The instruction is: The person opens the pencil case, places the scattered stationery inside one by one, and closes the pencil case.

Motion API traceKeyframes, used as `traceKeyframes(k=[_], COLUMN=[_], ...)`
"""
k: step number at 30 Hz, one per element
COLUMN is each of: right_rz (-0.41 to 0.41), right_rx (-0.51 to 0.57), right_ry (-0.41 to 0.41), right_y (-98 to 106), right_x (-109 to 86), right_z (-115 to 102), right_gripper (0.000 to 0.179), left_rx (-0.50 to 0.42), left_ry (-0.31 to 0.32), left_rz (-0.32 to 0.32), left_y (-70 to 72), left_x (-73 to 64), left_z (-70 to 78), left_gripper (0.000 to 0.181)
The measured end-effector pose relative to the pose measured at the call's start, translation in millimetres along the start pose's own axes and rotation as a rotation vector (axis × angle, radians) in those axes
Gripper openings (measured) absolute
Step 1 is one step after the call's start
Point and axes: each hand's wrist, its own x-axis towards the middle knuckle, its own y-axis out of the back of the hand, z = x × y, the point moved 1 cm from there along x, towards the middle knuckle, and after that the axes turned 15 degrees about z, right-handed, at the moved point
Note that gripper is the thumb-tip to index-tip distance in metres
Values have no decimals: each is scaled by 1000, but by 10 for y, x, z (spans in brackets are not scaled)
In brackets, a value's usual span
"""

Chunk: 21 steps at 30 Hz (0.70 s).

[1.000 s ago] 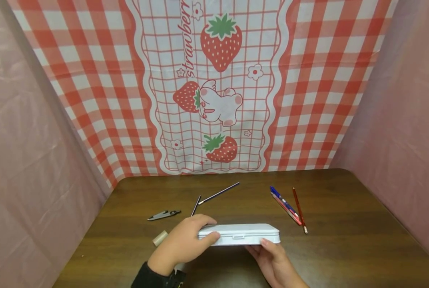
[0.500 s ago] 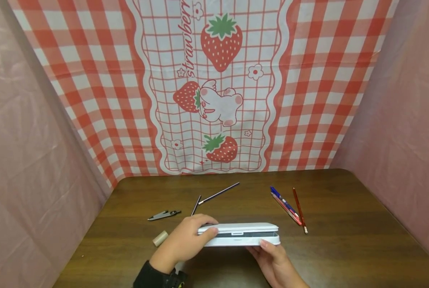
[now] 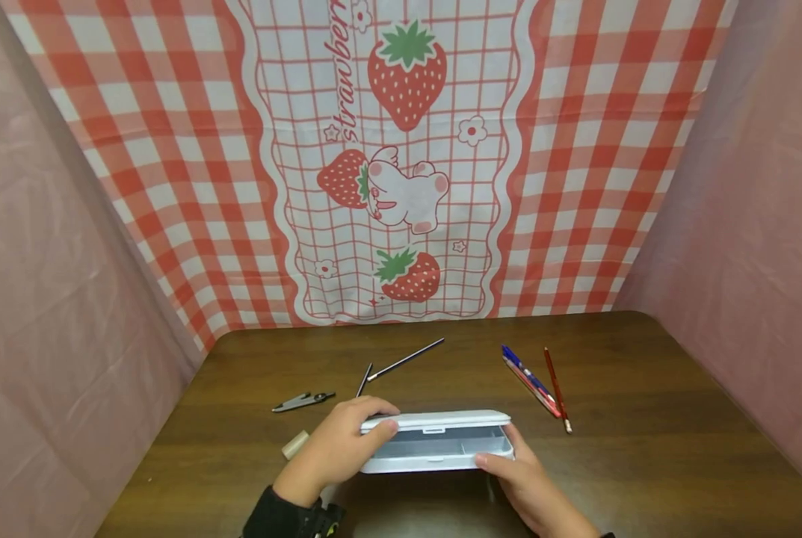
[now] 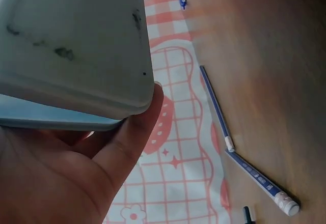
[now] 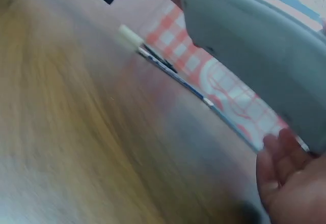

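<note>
A white pencil case [image 3: 417, 465] is held up over the near part of the table, its lid raised part way. Through the gap show a grey interior and a divider toward the right; I see nothing lying inside. My left hand [image 3: 343, 442] grips the left end, thumb on the front of the lid. My right hand [image 3: 538, 482] holds the right end, thumb at the front lower edge. In the left wrist view, the scuffed outside of the case [image 4: 76, 35] hides some of the left fingers. Under the case [image 5: 254, 56], the right hand's fingers [image 5: 285, 152] show in the right wrist view.
On the brown table [image 3: 643, 403] lie a grey compass [image 3: 303, 402], a beige cylinder [image 3: 295, 445] and two dark pencils, one long [image 3: 407, 360], one partly hidden [image 3: 364, 379]. A blue pen [image 3: 527, 372] and red pencil [image 3: 557, 388] lie right. A checked cloth [image 3: 575, 187] hangs behind.
The case was closed a second ago; its lid has lifted off the base and the gap has widened. The right hand has turned, its fingers now reaching up the right end. The view shifted slightly.
</note>
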Motion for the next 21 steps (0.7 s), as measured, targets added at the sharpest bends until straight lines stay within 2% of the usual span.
traceKeyframes(k=[1,4,7,10,15,21], right_rz=[38,84,120,147,123,77], right_rx=[-84,-344,-633,-859,-1045,-1141], right_ry=[-9,-7,52,137,286,323], right_y=[8,44,98,147,191,175], right_x=[8,50,85,96,100,97], right_z=[-20,-58,-76,-77,-44,17], right_gripper=[61,70,73,82,94,93], left_rx=[-4,-17,-17,-26,-55,-76], left_ry=[0,7,15,37,141,328], left_rz=[6,18,21,13,-2,71], left_y=[3,14,16,13,14,-5], left_x=[0,2,6,11,25,37], left_z=[-11,-46,-90,-136,-184,-236], left_gripper=[39,37,37,37,40,49])
